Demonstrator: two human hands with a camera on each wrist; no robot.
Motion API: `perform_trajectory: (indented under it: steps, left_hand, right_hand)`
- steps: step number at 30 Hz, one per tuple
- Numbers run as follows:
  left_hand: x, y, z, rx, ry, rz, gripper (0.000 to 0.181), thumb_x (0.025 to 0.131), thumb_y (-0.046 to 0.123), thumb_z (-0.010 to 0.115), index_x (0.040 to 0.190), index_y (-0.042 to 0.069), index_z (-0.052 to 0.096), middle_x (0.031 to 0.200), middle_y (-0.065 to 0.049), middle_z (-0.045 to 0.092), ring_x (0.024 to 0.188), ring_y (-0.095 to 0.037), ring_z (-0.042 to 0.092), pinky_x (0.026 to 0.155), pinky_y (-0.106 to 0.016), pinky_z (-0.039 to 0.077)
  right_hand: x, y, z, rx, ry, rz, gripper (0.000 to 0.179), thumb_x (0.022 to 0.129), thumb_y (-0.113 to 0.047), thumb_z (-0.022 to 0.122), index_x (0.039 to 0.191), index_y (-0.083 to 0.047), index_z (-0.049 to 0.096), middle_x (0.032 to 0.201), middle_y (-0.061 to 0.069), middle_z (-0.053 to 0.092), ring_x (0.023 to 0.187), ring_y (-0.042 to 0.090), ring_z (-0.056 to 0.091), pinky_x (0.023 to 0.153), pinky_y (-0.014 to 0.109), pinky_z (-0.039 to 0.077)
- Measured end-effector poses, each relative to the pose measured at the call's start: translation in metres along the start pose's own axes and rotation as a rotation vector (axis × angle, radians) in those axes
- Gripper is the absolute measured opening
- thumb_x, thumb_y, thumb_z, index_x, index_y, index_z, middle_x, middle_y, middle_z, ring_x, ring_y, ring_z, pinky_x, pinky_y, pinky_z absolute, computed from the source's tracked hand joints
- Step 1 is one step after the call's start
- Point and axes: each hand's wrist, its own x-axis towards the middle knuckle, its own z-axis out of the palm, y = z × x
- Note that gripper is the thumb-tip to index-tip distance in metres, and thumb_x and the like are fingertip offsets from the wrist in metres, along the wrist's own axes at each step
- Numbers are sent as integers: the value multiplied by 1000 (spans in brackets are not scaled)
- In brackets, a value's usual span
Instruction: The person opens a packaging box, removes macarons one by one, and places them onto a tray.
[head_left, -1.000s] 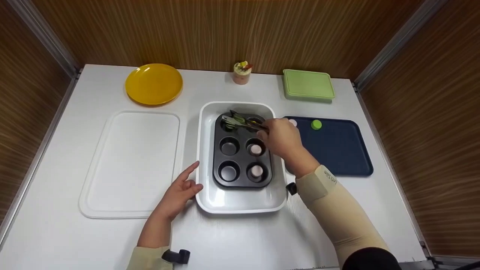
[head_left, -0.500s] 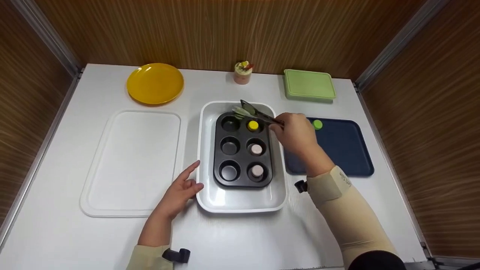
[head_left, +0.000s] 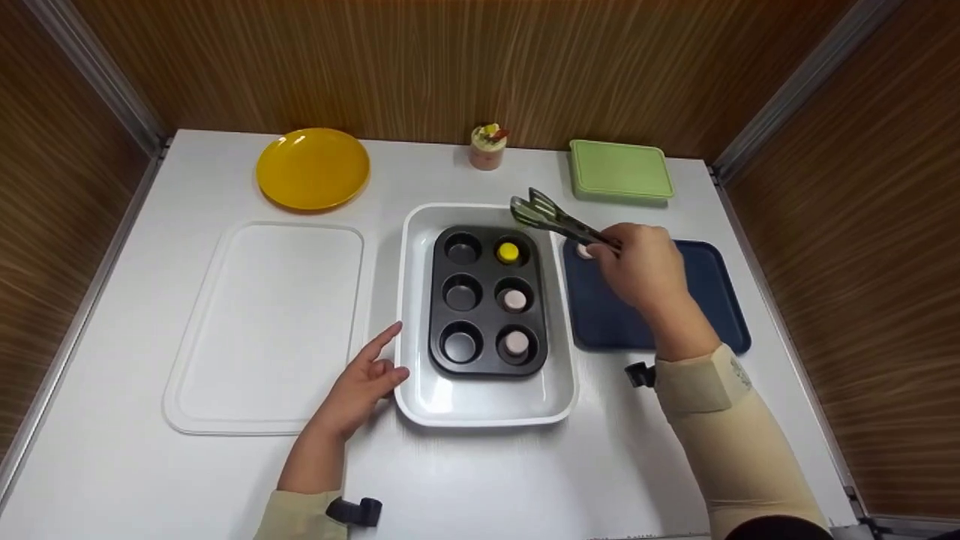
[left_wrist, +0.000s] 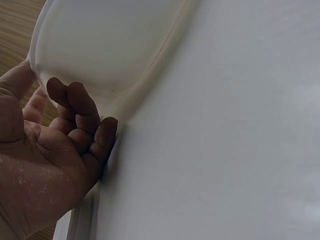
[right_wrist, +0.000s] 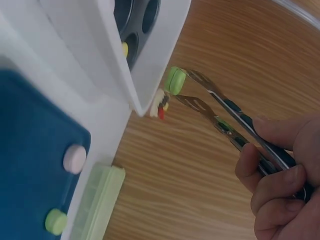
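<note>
My right hand (head_left: 641, 262) grips a pair of metal tongs (head_left: 566, 223) over the back right corner of the white tub (head_left: 487, 405). In the right wrist view, a green macaron (right_wrist: 175, 81) sits between the tong tips. The dark muffin tin (head_left: 484, 319) lies in the tub. Its right column holds a yellow macaron (head_left: 508, 253) and two pink macarons, one in the middle cup (head_left: 514, 301) and one in front (head_left: 517, 343); the left cups hold nothing. My left hand (head_left: 367, 382) touches the tub's left rim with thumb and index finger, other fingers loosely bent.
On the right, the navy tray (head_left: 705, 300) bears a pink macaron (right_wrist: 75, 159) and another green macaron (right_wrist: 56, 221). A white lid (head_left: 277, 322) lies left. Behind stand a yellow plate (head_left: 313, 169), a dessert cup (head_left: 487, 150) and a green lidded box (head_left: 622, 171).
My right hand has lifted the tongs from the tin's back left cup and carried them right toward the navy tray. That cup no longer holds the green macaron. My left hand stays put.
</note>
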Motion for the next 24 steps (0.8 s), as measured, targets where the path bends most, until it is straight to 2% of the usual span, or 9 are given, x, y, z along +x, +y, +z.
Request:
perform_trajectory:
  steps: [6,10,19,24]
  left_hand:
    - [0,0,-1,1,-1,9,75,101,1,68,166,9,32,77,-2,55,72,-13,53,71,-25,46]
    - [0,-1,-1,5,-3,11,76,100,2,70,166,9,33,78,-2,56,73,-13,54,72,-25,46]
    - [1,-2,-1,-10,-19,19,76,101,1,68,167,8,31,78,-2,56,74,-11,56,74,-25,48]
    - [0,-2,-1,-13,-19,25,75,101,1,68,166,7,31,76,-2,53,72,-11,52,73,-24,47]
  right_hand:
    - [-5,12,-15,-5,32,36,18,98,-18,76,104,-2,82,89,15,75,74,33,64,67,49,47]
    - [-7,21,-27,-23,48,65,21,98,-19,75,106,0,81,91,19,75,78,36,65,69,53,49]
    - [-11,46,-56,-67,123,76,24,97,-19,76,108,3,80,93,25,75,80,41,66,71,56,47]
    - [-13,61,-76,-99,105,142,31,99,-22,73,114,5,78,101,30,73,87,46,66,75,61,47]
